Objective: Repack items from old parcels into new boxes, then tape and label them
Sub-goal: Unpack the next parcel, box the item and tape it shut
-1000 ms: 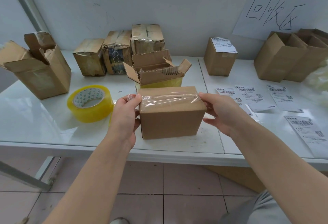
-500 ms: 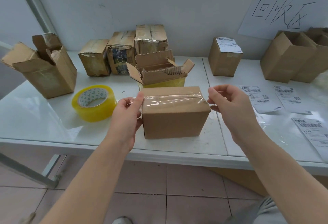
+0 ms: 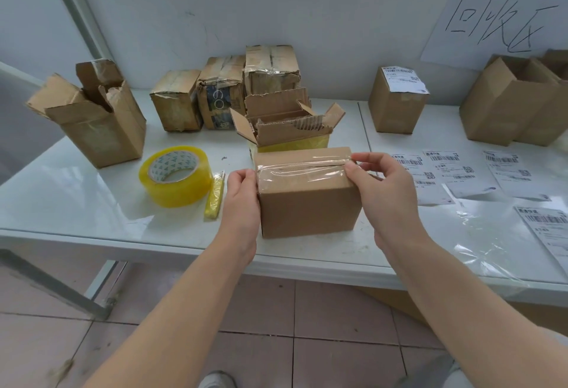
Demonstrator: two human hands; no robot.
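A small new cardboard box stands near the table's front edge, a strip of clear tape running across its closed top. My left hand presses flat against the box's left side, thumb at the top edge. My right hand is at the top right corner, where thumb and forefinger pinch the end of the tape. Right behind the box sits a torn-open old parcel with something yellow under it. A yellow tape roll lies to the left, and beside it a small yellow cutter.
Several worn old parcels line the wall. An opened empty box stands at the left, a labelled box at the back right, open boxes at the far right. Printed labels lie on the white table.
My right hand lifted off the box's right side, then came back to its top right corner and pinched the tape end. My left hand stayed at the left side.
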